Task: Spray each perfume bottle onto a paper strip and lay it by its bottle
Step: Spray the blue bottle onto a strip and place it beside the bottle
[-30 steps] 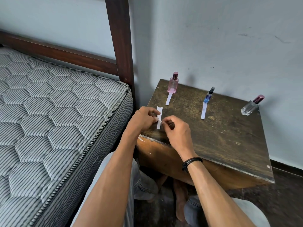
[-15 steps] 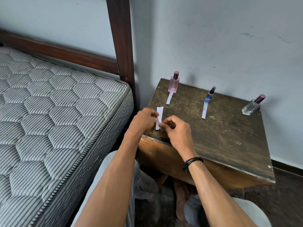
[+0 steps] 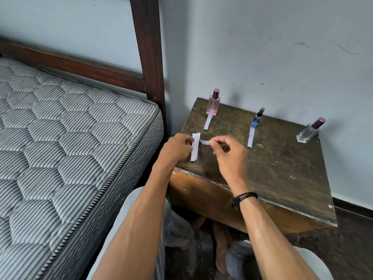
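- I am watching the left hand (image 3: 177,148) holding over the near left corner of the bench (image 3: 272,174). Its fingers (image 3: 188,140) are curling in and gripping a small stack of strips (image 3: 195,147) by its left edge.
- The right hand (image 3: 228,156) is pinching a single strip (image 3: 204,142) by one end between thumb and forefinger, with the rest of its fingers (image 3: 223,147) curling loosely. The far end of that strip is reaching the upper part of the stack, and I cannot tell whether it is free of it.
- A pink bottle (image 3: 213,105) is standing at the bench's far left, with a white strip (image 3: 208,122) lying just in front of it.
- A slim blue bottle (image 3: 257,120) is standing mid-bench by the wall, and a second strip (image 3: 250,137) is lying in front of it.
- A clear bottle (image 3: 307,133) with a dark red cap is standing at the far right, well apart from both hands.
- I am making out faint marks on the pink bottle and a blue label on the slim one, both too small to read.
- A dark cord bracelet (image 3: 243,198) is circling the right wrist.
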The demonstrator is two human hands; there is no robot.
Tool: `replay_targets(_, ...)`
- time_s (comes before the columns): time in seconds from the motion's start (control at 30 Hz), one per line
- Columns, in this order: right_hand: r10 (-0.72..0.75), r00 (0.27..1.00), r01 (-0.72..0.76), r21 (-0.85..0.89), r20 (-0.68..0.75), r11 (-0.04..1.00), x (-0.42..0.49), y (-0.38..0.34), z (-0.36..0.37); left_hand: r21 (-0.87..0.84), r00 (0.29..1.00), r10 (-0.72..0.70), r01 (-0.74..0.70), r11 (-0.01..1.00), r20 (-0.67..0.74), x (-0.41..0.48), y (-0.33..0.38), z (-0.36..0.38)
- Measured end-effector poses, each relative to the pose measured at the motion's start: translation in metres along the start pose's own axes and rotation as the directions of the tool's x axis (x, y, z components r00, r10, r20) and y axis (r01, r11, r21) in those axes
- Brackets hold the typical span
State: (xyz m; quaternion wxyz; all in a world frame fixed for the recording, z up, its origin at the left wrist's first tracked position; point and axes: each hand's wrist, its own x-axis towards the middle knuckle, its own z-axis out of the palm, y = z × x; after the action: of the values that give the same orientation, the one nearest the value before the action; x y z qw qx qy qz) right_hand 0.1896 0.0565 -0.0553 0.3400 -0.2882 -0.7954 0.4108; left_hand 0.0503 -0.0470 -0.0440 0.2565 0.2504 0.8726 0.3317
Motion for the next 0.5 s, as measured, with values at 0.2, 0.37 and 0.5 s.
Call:
replay_targets(0.2, -0.061, 0.986, 0.058, -0.021, -0.156, 0.998, 0.004, 0.000, -0.012, -0.265, 0.999, 0.031, -0.039, 0.964, -0.036, -0.003, 0.005, 0.001)
replay_targets(0.37, -0.139, 0.975, 0.129, -0.065, -0.174, 0.989, 0.006, 0.001, -0.019, -0.604, 0.993, 0.017, 0.059, 0.795, 0.119, -0.009, 0.019, 0.007)
replay_targets(0.5, -0.258, 0.963, 0.240, -0.180, -0.079, 0.954, 0.005, -0.001, -0.023, -0.760, 0.989, 0.000, 0.111, 0.640, 0.145, -0.010, 0.026, 0.015)
